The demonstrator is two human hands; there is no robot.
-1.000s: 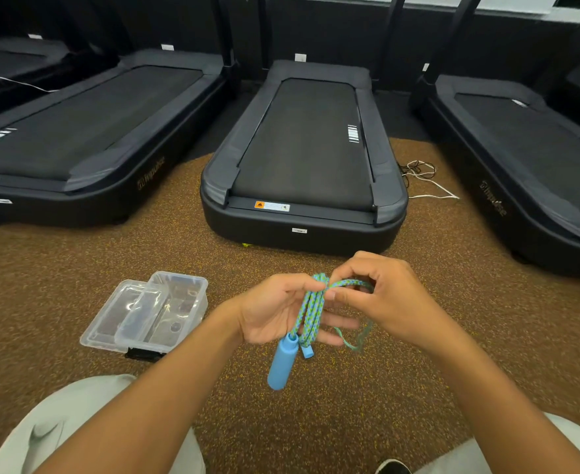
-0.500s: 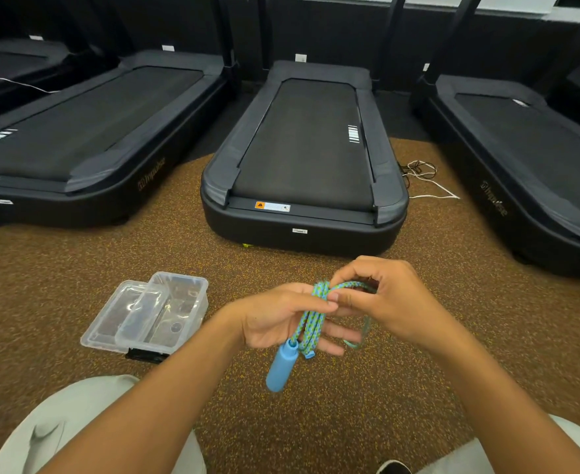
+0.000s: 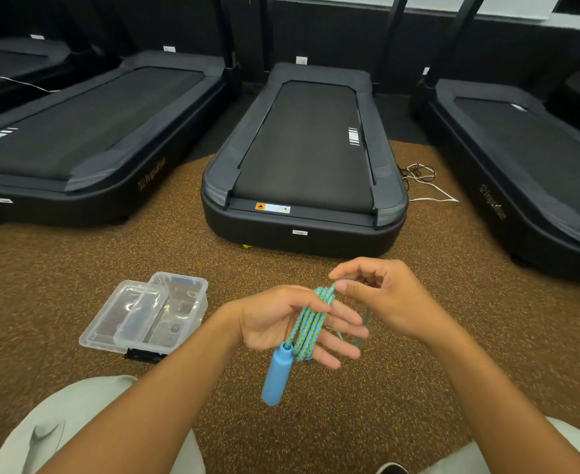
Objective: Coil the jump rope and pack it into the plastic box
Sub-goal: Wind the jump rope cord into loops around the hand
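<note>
Rope coil [image 3: 310, 323] on left hand [image 3: 274, 323] — floor-edge box [image 3: 151, 314] apart

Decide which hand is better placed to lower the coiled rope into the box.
Left. The left hand already carries the rope, and the box lies open on its side; the right hand is farther away.

Speckled brown floor [image 3: 76, 268]; row of black treadmills [image 3: 302, 159]; dark wall [image 3: 333, 32] behind; loose cables [image 3: 422, 176] right of middle treadmill.
</note>
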